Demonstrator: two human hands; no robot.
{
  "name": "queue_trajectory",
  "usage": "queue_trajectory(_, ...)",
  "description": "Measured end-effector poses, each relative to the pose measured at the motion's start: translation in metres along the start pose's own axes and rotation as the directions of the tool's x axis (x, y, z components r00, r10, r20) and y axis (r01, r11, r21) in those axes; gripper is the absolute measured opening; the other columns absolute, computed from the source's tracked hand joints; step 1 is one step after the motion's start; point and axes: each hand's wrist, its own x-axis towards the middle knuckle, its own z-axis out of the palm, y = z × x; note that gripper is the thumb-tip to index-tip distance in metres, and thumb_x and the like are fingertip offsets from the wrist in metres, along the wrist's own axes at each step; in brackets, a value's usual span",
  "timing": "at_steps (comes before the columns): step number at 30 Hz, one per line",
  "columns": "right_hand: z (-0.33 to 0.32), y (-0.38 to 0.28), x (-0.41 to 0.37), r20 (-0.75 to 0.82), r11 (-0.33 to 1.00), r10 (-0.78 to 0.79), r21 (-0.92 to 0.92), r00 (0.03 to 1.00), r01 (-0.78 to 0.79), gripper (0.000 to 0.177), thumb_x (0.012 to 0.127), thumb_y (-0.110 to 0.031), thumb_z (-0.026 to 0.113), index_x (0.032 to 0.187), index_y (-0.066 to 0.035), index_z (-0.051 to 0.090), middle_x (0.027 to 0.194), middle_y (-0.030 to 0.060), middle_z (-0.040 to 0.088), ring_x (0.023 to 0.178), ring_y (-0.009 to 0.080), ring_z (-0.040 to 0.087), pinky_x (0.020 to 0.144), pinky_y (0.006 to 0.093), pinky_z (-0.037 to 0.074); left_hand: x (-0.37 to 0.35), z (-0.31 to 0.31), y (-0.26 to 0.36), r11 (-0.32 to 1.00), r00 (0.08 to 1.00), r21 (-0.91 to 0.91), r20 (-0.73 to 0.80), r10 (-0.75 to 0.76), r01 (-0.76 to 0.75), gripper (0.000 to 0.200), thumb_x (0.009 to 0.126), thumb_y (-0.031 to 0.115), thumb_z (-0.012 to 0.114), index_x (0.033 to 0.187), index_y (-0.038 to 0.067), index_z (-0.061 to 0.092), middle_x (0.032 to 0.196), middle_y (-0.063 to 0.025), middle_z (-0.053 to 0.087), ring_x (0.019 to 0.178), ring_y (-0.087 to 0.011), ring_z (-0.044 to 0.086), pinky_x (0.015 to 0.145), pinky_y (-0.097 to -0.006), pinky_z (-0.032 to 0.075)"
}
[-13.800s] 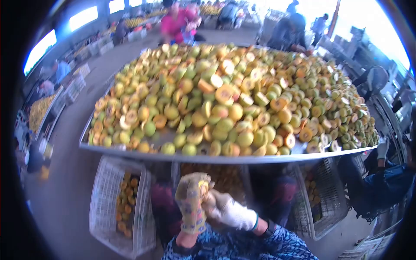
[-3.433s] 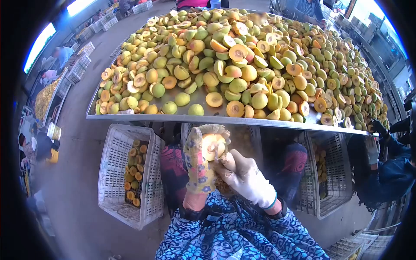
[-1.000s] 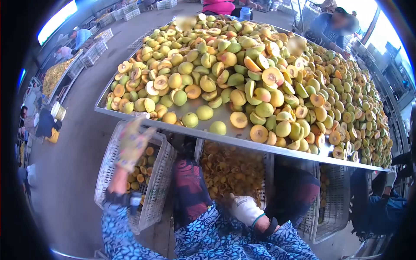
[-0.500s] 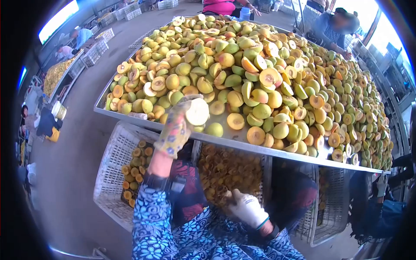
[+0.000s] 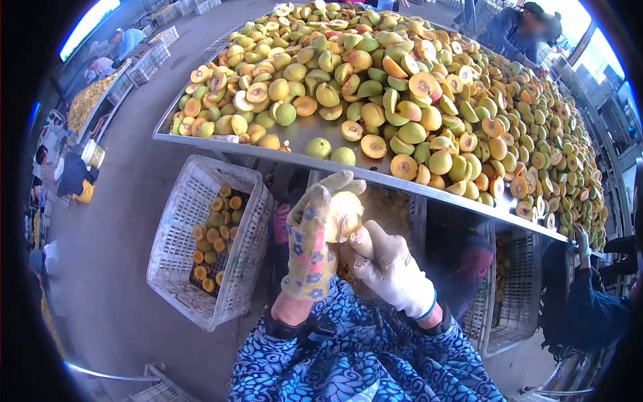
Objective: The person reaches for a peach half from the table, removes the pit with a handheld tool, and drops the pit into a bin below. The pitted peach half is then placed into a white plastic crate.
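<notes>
My left hand (image 5: 308, 248), in a flower-patterned glove, is closed around a pale yellow peach half (image 5: 343, 216), held up in front of the table edge. The cut face is turned towards my right hand (image 5: 398, 271), which wears a white glove with brown-stained fingertips. Its fingers are curled against the fruit's lower right side. Whatever they grip, if anything, is hidden. Beyond both hands, a heap of halved peaches (image 5: 402, 100) covers much of the metal table (image 5: 268, 150).
A white plastic crate (image 5: 179, 231) with several peach halves (image 5: 216, 224) stands on the floor at left. Another crate (image 5: 418, 224) is partly hidden behind my hands, and a third crate (image 5: 519, 321) stands at right. Co-workers (image 5: 512, 33) are around the table.
My left hand has come back from the table edge with the peach half. My right hand has risen from above the middle crate to meet it. The view has shifted slightly.
</notes>
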Motion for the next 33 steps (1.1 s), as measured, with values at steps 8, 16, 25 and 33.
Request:
queue_trajectory(8,0.006,0.014,-0.001,0.178,0.993,0.118,-0.028,0.977,-0.115,0.028,0.086,-0.014,0.067,0.108,-0.004,0.055,0.081,0.0212,0.065,0.076,0.0405,0.066,0.067,0.0407,0.051,-0.010,-0.002,-0.006,0.991,0.988,0.116,-0.124,0.087,-0.073,0.042,0.102,0.037,0.053,0.106,-0.002,0.070,0.095,-0.0093,0.072,0.082,-0.0106,0.063,0.072,-0.0242,0.049)
queue_trajectory(16,-0.014,0.032,0.006,0.330,1.000,0.001,0.024,0.944,-0.010,0.016,0.097,-0.019,0.056,0.105,-0.004,0.056,0.064,0.0117,0.056,0.055,0.0221,0.058,0.056,0.0377,0.047,-0.001,-0.016,0.009,0.847,0.984,0.531,0.136,-0.115,0.026,0.037,0.101,0.032,0.054,0.102,-0.002,0.069,0.087,-0.0064,0.068,0.075,-0.0094,0.059,0.066,-0.0235,0.046)
queue_trajectory(25,-0.009,0.044,0.000,0.484,0.964,0.125,0.147,0.866,-0.221,0.025,0.101,-0.025,0.053,0.106,-0.001,0.058,0.069,0.0045,0.056,0.057,0.0132,0.053,0.055,0.0318,0.046,0.006,-0.021,0.002,0.779,0.947,0.611,0.143,-0.289,0.145,0.047,0.103,0.036,0.045,0.090,-0.002,0.068,0.090,-0.0111,0.069,0.083,-0.0151,0.064,0.073,-0.0278,0.050)
queue_trajectory(33,-0.006,0.036,0.001,0.609,0.812,0.281,0.260,0.741,-0.522,0.031,0.100,-0.034,0.055,0.102,-0.004,0.063,0.070,-0.0024,0.055,0.055,0.0073,0.051,0.046,0.0262,0.042,-0.002,-0.030,-0.004,0.790,0.954,0.610,0.270,-0.133,-0.063,0.056,0.104,0.051,0.039,0.111,0.001,0.063,0.101,-0.0114,0.067,0.095,-0.0186,0.063,0.086,-0.0322,0.050)
